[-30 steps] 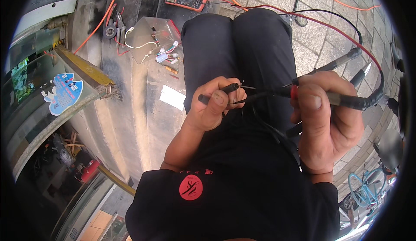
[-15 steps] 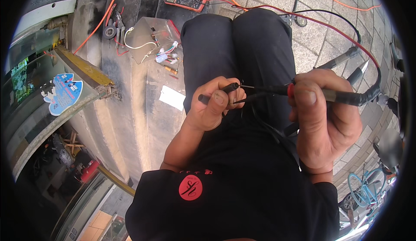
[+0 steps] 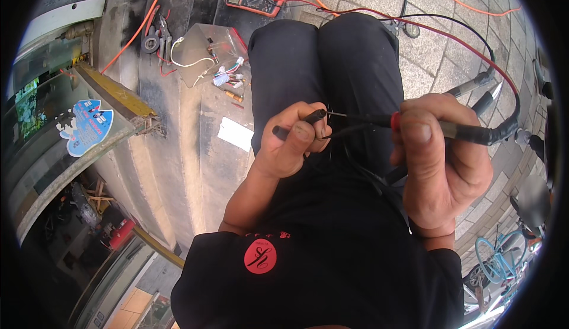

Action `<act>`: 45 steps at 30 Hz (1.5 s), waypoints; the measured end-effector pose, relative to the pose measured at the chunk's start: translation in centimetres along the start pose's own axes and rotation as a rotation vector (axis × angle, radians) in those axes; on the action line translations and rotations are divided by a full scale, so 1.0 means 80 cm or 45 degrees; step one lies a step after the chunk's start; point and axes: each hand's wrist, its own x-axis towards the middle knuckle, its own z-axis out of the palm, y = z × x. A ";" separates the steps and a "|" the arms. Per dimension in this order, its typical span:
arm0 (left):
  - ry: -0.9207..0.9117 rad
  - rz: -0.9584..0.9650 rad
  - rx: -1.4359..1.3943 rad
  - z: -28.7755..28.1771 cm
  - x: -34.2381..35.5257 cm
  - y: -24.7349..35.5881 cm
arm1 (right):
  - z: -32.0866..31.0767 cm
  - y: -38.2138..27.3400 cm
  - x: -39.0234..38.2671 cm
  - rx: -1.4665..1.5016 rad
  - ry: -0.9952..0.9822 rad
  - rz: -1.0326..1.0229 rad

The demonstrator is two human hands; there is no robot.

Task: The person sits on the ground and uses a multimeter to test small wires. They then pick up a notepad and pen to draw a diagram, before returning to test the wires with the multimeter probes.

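Left hand (image 3: pixel 290 141): fingers clamped on black cylindrical connector (image 3: pixel 314 116). Right hand (image 3: pixel 446 160): fingers pinching red-collared test probe (image 3: pixel 377 119), needle (image 3: pixel 338 114) just beside left fingertips, contact unclear. Multimeter (image 3: pixel 255 0) well beyond left fingers.

A red-collared black probe (image 3: pixel 385 120) points its thin metal tip (image 3: pixel 339 114) leftward, near a short black tube (image 3: pixel 315 116).

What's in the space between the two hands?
In the head view, a black probe with a thin metal tip reaches from the right hand toward the left hand; a thin dark cable runs beneath it.
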 end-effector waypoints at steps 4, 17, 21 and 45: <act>-0.038 0.000 -0.066 -0.001 0.000 0.000 | 0.001 0.002 0.001 -0.050 -0.007 -0.040; 0.022 0.095 0.039 -0.008 0.001 -0.007 | 0.002 0.000 0.002 -0.002 -0.007 -0.047; 0.024 0.059 0.113 -0.013 0.002 -0.008 | -0.001 0.001 0.003 0.012 -0.035 -0.071; -0.013 0.035 -0.080 -0.015 0.000 -0.012 | -0.001 -0.002 0.002 -0.044 -0.086 -0.105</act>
